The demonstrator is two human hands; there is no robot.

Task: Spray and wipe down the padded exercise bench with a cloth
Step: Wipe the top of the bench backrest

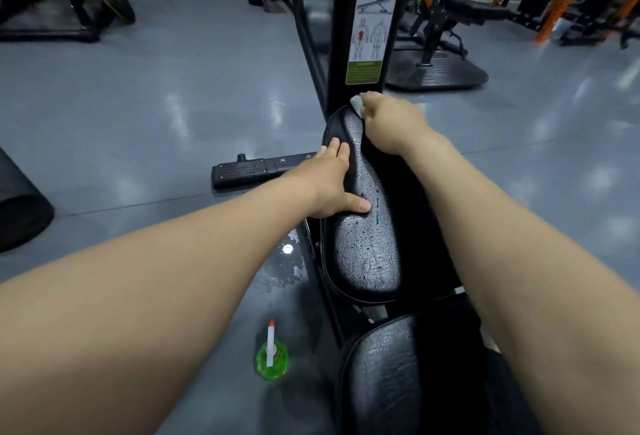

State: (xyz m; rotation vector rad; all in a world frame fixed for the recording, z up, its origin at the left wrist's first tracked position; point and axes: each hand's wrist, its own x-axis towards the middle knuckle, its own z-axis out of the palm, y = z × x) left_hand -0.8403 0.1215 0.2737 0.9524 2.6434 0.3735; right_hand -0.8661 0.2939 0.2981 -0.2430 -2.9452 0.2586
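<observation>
The black padded bench pad (367,254) runs away from me at centre, its surface wet with droplets. A second black pad (408,375) lies nearer, at the bottom. My left hand (332,181) grips the left edge of the far pad, thumb on top and fingers over the side. My right hand (388,123) is at the pad's far end and holds a light grey cloth (357,103) against it; most of the cloth is hidden under the hand. A green spray bottle (272,358) with a white and red nozzle stands on the floor left of the bench.
The bench's black upright post (349,36) with an instruction sticker (372,19) rises just beyond the pad. A black foot bar (256,168) sticks out left. Other gym machines (450,26) stand at the back. A black roll (20,206) lies at left. Wet patches mark the grey floor (287,268).
</observation>
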